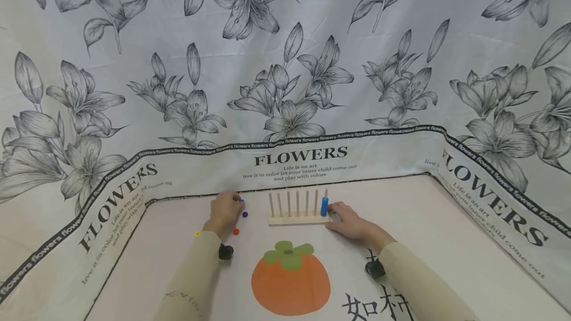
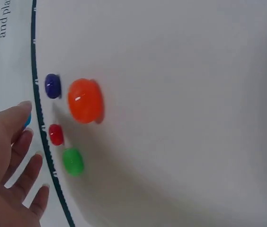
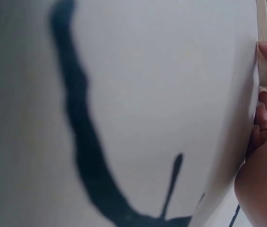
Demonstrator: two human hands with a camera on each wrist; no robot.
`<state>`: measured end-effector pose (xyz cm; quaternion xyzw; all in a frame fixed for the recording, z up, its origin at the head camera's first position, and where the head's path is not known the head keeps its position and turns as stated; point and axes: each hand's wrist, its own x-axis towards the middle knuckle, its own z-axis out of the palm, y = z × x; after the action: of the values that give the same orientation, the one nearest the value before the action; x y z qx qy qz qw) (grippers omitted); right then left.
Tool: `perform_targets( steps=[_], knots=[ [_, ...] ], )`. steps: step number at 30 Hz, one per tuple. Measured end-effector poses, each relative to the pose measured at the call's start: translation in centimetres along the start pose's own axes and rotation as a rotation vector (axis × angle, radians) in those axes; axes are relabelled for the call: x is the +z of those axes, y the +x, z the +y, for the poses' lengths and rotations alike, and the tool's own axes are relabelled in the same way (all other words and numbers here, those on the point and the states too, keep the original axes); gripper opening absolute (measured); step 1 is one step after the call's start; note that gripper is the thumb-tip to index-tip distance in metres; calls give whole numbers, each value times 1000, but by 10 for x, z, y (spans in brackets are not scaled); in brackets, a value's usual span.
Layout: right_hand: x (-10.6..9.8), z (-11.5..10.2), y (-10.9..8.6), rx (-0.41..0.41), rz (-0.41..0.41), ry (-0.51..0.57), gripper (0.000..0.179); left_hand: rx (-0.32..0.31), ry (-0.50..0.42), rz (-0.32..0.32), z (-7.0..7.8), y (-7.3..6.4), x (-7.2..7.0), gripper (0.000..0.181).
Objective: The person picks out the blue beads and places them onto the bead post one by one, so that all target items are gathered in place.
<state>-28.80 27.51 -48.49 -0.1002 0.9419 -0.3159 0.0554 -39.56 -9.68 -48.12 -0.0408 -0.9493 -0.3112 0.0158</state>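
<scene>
Between thumb and index finger, my left hand (image 1: 224,212) pinches a small blue bead (image 2: 28,120), mostly covered by the fingertips in the left wrist view. The other left fingers are spread apart. A wooden peg rack (image 1: 294,221) stands upright with a row of thin pegs, and several blue beads (image 1: 324,207) are stacked on its rightmost peg. My right hand (image 1: 350,222) grips the right end of the rack's base, with the thumb at the front edge. In the right wrist view only the base's end (image 3: 263,71) and part of the pegs show.
Loose beads lie near the left hand: purple (image 2: 53,86), orange (image 2: 85,100), red (image 2: 56,135) and green (image 2: 73,161). A yellow bead (image 1: 197,234) is left of the left wrist. The cloth carries a printed persimmon (image 1: 291,281); a flower-printed curtain (image 1: 294,113) rises behind.
</scene>
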Motion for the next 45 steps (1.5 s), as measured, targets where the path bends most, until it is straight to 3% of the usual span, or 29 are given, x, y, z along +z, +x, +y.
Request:
perform_targets(
  steps=[6,11,23,35,45],
  knots=[
    [-1,1,2,-25,-1,-34,60,139,-69,55,3,-1,-14,19],
    [-1,0,4,-19,-4,-27,59,207,-115,74,2,-4,-19,24],
    [1,5,3,-46,-9,-30,59,372,-145,111,16,-31,-34,22],
    [-3,2,5,-30,-19,-16,57,489,-148,170,39,-50,-35,16],
    [0,7,4,-74,-3,-27,58,524,-181,173,63,-65,-29,16]
  ],
)
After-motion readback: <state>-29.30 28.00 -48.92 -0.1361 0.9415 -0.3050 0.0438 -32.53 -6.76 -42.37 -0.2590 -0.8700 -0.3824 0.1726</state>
